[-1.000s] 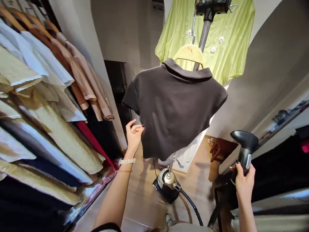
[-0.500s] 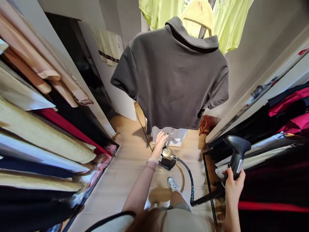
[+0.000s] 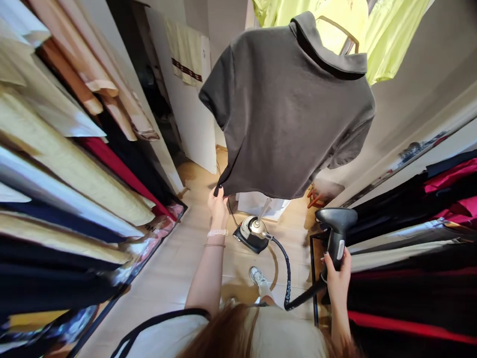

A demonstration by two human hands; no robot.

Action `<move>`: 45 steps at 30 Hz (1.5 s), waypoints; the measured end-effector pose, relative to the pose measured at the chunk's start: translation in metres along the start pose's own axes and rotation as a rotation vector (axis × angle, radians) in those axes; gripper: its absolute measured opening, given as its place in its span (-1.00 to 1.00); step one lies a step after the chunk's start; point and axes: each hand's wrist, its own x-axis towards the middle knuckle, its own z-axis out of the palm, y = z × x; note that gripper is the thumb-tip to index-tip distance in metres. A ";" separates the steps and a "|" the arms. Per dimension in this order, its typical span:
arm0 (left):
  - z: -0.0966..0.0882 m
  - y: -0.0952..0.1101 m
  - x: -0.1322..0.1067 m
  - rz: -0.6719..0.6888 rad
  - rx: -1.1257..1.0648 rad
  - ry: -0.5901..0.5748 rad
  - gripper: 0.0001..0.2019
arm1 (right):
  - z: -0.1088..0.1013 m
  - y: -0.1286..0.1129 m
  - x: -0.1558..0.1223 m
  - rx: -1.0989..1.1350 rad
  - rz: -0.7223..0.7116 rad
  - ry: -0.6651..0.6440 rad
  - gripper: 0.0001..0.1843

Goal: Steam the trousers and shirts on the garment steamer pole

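Note:
A dark grey polo shirt (image 3: pixel 286 109) hangs on a hanger (image 3: pixel 341 35) from the steamer's pole. My left hand (image 3: pixel 218 205) pinches the shirt's lower left hem corner. My right hand (image 3: pixel 337 273) is wrapped round the handle of a black steamer head (image 3: pixel 335 226), held low to the right of the shirt and apart from it. A black hose (image 3: pixel 286 271) runs from the head to the steamer base (image 3: pixel 252 232) on the wooden floor below the shirt.
Racks of hanging clothes (image 3: pixel 55 164) line the left side and more clothes (image 3: pixel 428 219) the right, leaving a narrow aisle. A lime-green blouse (image 3: pixel 387 30) hangs behind the polo. A small red stool (image 3: pixel 315 199) stands by the right wall. My shoe (image 3: pixel 257 275) is near the base.
My left hand rose from near the steamer base and took hold of the shirt's hem corner. My right hand brought the steamer head a little left and nearer the shirt.

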 end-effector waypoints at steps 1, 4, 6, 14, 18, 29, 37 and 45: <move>-0.007 0.007 -0.003 0.026 -0.019 -0.010 -0.63 | 0.008 -0.002 0.001 -0.005 -0.010 -0.041 -0.17; -0.029 0.025 -0.017 0.080 -0.035 -0.036 -0.55 | 0.031 -0.012 0.004 -0.015 -0.071 -0.195 -0.19; -0.044 0.036 -0.027 0.077 0.010 -0.016 -0.50 | 0.048 -0.021 0.004 -0.012 -0.120 -0.302 -0.23; -0.100 0.072 -0.057 0.147 0.296 0.020 -0.53 | 0.114 -0.060 -0.014 0.149 -0.188 -0.542 -0.30; -0.114 0.081 -0.081 0.181 0.326 -0.004 -0.55 | 0.139 -0.089 -0.014 0.257 -0.211 -0.589 -0.30; -0.125 0.096 -0.122 0.139 0.357 0.007 -0.50 | 0.158 -0.207 0.018 0.578 -0.323 -0.424 -0.20; -0.125 0.099 -0.136 0.077 0.429 0.007 -0.43 | 0.169 -0.192 -0.001 0.642 -0.176 -0.547 -0.20; -0.122 0.100 -0.145 0.004 0.442 -0.064 -0.42 | 0.177 -0.157 -0.024 0.543 -0.097 -0.645 -0.20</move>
